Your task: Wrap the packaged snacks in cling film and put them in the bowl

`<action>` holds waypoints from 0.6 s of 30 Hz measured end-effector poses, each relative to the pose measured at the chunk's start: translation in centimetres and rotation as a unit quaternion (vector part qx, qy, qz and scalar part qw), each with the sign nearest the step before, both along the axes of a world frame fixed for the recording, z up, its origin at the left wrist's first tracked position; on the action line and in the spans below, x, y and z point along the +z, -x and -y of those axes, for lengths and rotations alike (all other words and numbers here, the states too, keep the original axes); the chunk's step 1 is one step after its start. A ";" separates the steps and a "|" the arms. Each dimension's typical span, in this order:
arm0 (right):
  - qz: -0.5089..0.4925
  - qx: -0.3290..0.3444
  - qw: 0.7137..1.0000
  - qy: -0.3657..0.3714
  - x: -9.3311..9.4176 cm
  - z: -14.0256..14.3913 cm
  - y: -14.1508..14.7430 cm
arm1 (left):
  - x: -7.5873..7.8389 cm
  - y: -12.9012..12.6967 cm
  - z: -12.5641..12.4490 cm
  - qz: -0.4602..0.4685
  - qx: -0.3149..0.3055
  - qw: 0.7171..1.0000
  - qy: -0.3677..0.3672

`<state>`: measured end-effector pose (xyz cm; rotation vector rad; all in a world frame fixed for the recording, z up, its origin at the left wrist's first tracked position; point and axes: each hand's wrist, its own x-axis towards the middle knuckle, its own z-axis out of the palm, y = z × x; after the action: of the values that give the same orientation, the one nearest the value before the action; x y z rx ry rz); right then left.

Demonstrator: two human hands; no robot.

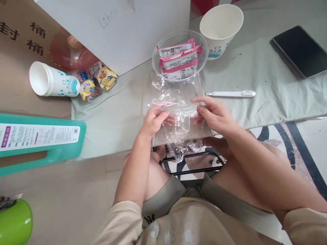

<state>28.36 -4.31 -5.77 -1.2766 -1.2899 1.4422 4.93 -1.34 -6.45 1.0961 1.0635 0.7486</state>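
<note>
A crinkled sheet of clear plastic wrap (178, 119) stretches between my two hands, over the edge of the cloth-covered table. My left hand (155, 119) pinches its left side between thumb and fingers. On the other side, my right hand (213, 114) grips the wrap with the thumb against the fingers, the index finger reaching out to the left. Just beyond the wrap stands a clear plastic bowl (204, 63) holding pink-and-white snack packets (180, 64). A white utility knife (231, 94) lies flat beyond my right hand. The wrap's lower end hangs past the table edge.
A paper cup (221, 30) stands right of the bowl, with a black phone (301, 51) farther right. White paper cups (55, 80) lie sideways by yellow snack packets (98, 83). A white box (114, 30) stands behind; a teal container (79, 136) is at left.
</note>
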 end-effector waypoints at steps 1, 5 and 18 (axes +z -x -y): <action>0.002 -0.011 1.000 -0.004 -0.1 0.0 -0.1 | -0.3 0.1 -0.1 0.010 0.017 1.000 -0.016; 0.008 -0.034 0.999 -0.015 -0.1 0.0 -0.1 | -1.5 0.5 -0.7 0.031 0.101 0.984 -0.141; 0.118 0.037 0.992 0.010 0.6 0.2 0.4 | -1.2 -0.1 -4.0 -0.008 0.265 0.924 -0.275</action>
<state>27.98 -4.50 -5.16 -1.4600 -1.4956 1.3895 5.04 2.69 -7.62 1.2911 1.2168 1.5431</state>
